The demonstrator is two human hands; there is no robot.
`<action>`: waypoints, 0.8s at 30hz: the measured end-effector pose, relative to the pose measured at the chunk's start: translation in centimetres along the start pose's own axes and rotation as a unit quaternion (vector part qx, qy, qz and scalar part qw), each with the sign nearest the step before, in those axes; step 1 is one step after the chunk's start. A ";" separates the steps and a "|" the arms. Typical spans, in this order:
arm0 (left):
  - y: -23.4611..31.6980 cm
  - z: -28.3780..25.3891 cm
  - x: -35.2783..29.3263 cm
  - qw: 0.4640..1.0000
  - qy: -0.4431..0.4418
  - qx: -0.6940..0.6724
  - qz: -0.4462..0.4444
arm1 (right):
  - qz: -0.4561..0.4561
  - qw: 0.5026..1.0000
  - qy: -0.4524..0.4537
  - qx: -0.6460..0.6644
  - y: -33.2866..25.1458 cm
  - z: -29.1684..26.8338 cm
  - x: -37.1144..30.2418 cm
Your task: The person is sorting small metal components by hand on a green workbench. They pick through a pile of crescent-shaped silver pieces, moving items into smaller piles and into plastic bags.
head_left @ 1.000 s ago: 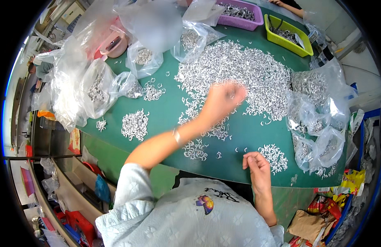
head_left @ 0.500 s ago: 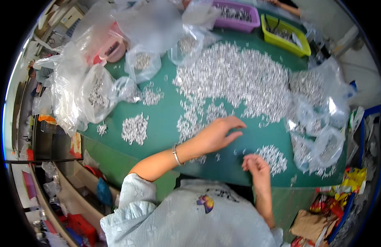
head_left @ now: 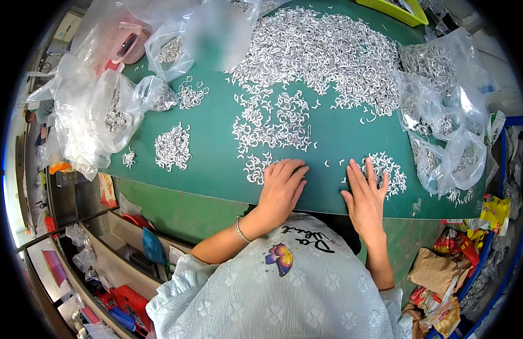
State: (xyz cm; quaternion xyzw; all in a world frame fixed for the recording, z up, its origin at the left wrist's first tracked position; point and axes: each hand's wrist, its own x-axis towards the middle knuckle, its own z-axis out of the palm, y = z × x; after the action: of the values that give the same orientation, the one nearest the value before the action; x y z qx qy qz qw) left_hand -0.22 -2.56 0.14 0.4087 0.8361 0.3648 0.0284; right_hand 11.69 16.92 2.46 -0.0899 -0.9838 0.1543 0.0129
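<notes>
Small silvery curved metal pieces cover much of the green table in loose piles. My left hand [head_left: 283, 189] rests palm down at the near edge, fingers bent but apart, against a small pile [head_left: 257, 168] of them. Its fingertips hide part of that pile. My right hand [head_left: 366, 195] lies flat with spread fingers, touching the left side of another small pile [head_left: 392, 175]. Neither hand shows a piece gripped. A few single pieces lie between the hands. Beyond my left hand is a looser patch [head_left: 292, 121], and farther off spreads the big heap [head_left: 323, 51].
A separate pile [head_left: 172, 148] lies to the left, near clear plastic bags [head_left: 117, 107] of parts. More filled bags [head_left: 442, 124] crowd the table's right end. A pink basket [head_left: 131, 48] stands far left, a yellow-green tray [head_left: 405, 12] far right. Open drawers [head_left: 123, 240] sit below left.
My left hand has drawn back to the near edge beside the small pile. My right hand has opened from a curl and spread onto the right pile. The view has tilted down.
</notes>
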 end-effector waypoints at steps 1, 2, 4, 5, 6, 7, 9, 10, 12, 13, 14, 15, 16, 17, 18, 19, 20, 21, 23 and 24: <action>0.1 0.1 0.2 1.000 -0.005 -0.001 0.015 | -0.012 1.000 -0.001 0.001 0.0 0.0 0.0; 0.3 0.3 0.6 0.999 -0.012 -0.002 0.031 | -0.022 1.000 -0.002 0.003 -0.3 0.0 -0.1; 0.6 1.1 1.4 0.997 -0.048 0.000 0.067 | -0.054 0.998 -0.020 0.010 -1.4 0.3 0.0; 0.6 1.5 1.7 0.994 -0.060 0.028 0.083 | -0.062 0.997 -0.032 0.018 -1.7 0.6 0.1; 0.7 1.8 1.8 0.991 -0.073 0.056 0.099 | -0.041 0.998 -0.044 0.007 -1.5 1.0 -0.1; 0.6 2.0 1.8 0.986 -0.085 0.083 0.114 | -0.020 0.998 -0.057 -0.005 -1.2 1.2 -0.3; 0.2 1.6 1.1 0.988 -0.097 0.072 0.101 | 0.014 0.998 -0.039 -0.049 -0.3 0.8 -0.6; 0.1 1.1 0.7 0.989 -0.094 0.061 0.091 | 0.031 0.997 -0.030 -0.070 0.0 0.7 -0.7; -0.3 0.4 -0.1 0.994 -0.079 0.035 0.070 | 0.018 0.999 0.010 -0.031 0.4 0.7 -0.5; -0.6 0.3 -0.6 0.996 -0.065 0.020 0.059 | 0.011 0.999 0.030 -0.011 0.5 0.8 -0.3; -0.6 0.1 -0.9 0.997 -0.052 0.006 0.048 | -0.013 0.999 0.031 0.037 -0.3 0.3 0.6; -0.6 0.1 -1.0 0.998 -0.038 0.000 0.042 | -0.036 0.997 0.027 0.059 -1.2 0.1 1.6; -0.5 0.2 -1.0 0.999 -0.024 -0.006 0.037 | -0.060 0.995 0.022 0.081 -2.1 0.0 2.7; -0.3 0.3 -0.8 0.999 -0.009 -0.012 0.031 | -0.084 0.991 0.018 0.102 -2.8 0.0 3.9; 0.1 0.3 -0.5 1.000 -0.003 -0.024 0.016 | -0.100 0.990 0.023 0.092 -3.0 0.7 4.9; 0.3 0.3 -0.4 1.000 -0.009 -0.008 0.020 | -0.099 0.993 0.008 0.071 -3.0 1.2 4.9; 0.3 0.2 -0.2 1.000 -0.012 0.011 0.023 | -0.101 0.993 -0.007 0.052 -2.9 1.8 5.1; 0.2 0.2 -0.2 0.999 -0.016 0.029 0.025 | -0.103 0.994 -0.022 0.032 -2.8 2.1 5.3; -0.7 0.2 -0.9 1.000 -0.006 0.017 0.020 | -0.069 0.997 -0.032 -0.017 -2.6 1.4 4.1; -1.2 0.2 -1.4 1.000 0.000 0.007 0.015 | -0.047 0.998 -0.033 -0.038 -2.3 1.0 3.5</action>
State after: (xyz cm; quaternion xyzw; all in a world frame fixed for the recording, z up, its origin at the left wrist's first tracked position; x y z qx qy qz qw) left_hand -0.03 -3.90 -1.09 0.4215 0.8324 0.3591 0.0203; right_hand 7.84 15.10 2.22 -0.0385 -0.9921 0.1187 -0.0155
